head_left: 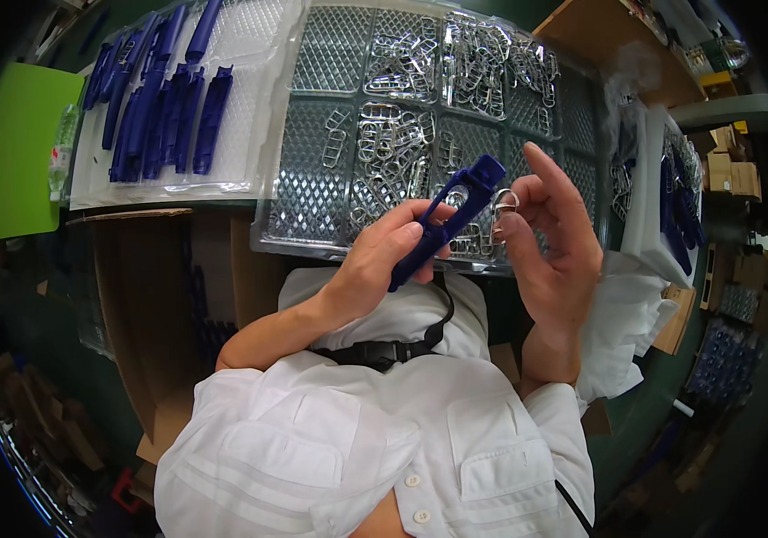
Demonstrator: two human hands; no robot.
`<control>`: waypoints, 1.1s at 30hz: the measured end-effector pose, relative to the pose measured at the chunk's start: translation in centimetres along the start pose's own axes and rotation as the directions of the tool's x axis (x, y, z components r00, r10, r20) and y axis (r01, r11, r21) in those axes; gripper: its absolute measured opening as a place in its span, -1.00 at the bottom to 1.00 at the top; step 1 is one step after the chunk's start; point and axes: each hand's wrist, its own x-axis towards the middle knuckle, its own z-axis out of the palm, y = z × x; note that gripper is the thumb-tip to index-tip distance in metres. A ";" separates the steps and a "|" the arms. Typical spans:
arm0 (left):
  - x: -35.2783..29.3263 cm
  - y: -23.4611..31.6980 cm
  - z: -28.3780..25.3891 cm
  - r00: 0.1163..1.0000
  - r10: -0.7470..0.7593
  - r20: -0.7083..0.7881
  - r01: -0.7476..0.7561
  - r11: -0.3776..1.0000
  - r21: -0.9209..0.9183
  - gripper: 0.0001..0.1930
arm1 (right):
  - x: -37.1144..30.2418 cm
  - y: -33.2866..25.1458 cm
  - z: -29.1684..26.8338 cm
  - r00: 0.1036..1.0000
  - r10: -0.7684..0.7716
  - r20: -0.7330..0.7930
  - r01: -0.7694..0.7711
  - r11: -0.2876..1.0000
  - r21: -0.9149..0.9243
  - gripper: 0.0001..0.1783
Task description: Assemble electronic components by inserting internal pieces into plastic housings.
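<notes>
matt blue plastic handle (442,224), shiny metal ring (503,204), glossy clear plastic tray (312,235), white cloth sleeves (250,448)

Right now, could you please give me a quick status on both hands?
Left hand grips blue plastic handle. Right hand pinches metal clip at handle's tip. Tray of clips behind; nothing between the hands.
</notes>
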 end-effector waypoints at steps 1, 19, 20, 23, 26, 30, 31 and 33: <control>0.0 0.1 0.0 1.000 -0.003 0.005 0.003 1.000 -0.014 -0.49 | 0.3 0.2 -0.1 0.998 -0.046 0.034 0.047 0.999 -0.009 -0.63; 0.5 -0.3 0.4 0.999 -0.032 -0.027 0.034 0.996 0.083 -0.61 | 0.0 0.8 1.4 0.982 -0.185 0.033 0.186 0.930 -0.316 -0.77; 0.5 -0.3 0.4 0.999 -0.033 -0.028 0.035 0.996 0.081 -0.61 | -0.1 0.8 1.5 0.983 -0.185 0.019 0.179 0.912 -0.368 -0.77; 0.5 -0.5 0.6 0.998 -0.028 -0.047 0.032 0.996 0.085 -0.64 | 0.3 0.9 1.5 0.963 -0.268 0.036 0.248 0.821 -0.514 -0.79; 0.5 -0.6 0.6 0.999 -0.007 -0.045 0.012 0.994 0.109 -0.65 | 0.3 1.5 1.7 0.968 -0.248 0.027 0.230 0.845 -0.483 -0.81; 0.6 -0.6 0.5 0.999 0.022 -0.030 -0.017 0.987 0.159 -0.65 | 0.3 1.8 1.9 0.973 -0.223 0.052 0.221 0.854 -0.471 -0.83; 0.6 -0.6 0.5 0.999 0.031 -0.029 -0.025 0.985 0.173 -0.65 | 0.3 1.8 1.9 0.974 -0.220 0.056 0.219 0.848 -0.482 -0.83; 0.5 -0.5 0.5 0.999 0.019 -0.032 -0.013 0.983 0.181 -0.64 | 0.4 1.9 2.0 0.975 -0.214 0.061 0.216 0.842 -0.494 -0.84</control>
